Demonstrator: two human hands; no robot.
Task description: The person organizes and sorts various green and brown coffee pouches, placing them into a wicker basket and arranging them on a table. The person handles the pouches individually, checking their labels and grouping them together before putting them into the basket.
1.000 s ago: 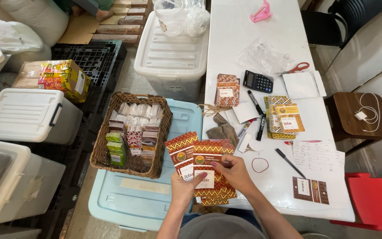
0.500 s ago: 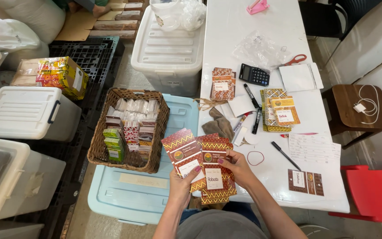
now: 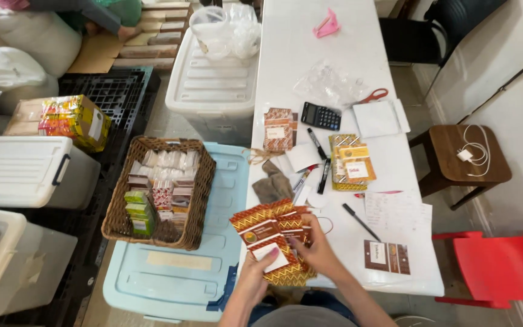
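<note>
Fanning out toward eleven o'clock, the packets (image 3: 272, 241) sit at the near table (image 3: 334, 54) edge, gripped by both hands. Left hand (image 3: 254, 274) clasps the fan's base from six o'clock, thumb on the front packet; right hand (image 3: 317, 249) pinches the top packets from three o'clock, and is the nearer to them. Basket (image 3: 201, 200) lies at nine o'clock.

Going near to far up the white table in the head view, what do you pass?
Patterned packets held in both hands, left hand and right hand → black pen → yellow packet stack → calculator → red scissors → pink clip.
</note>
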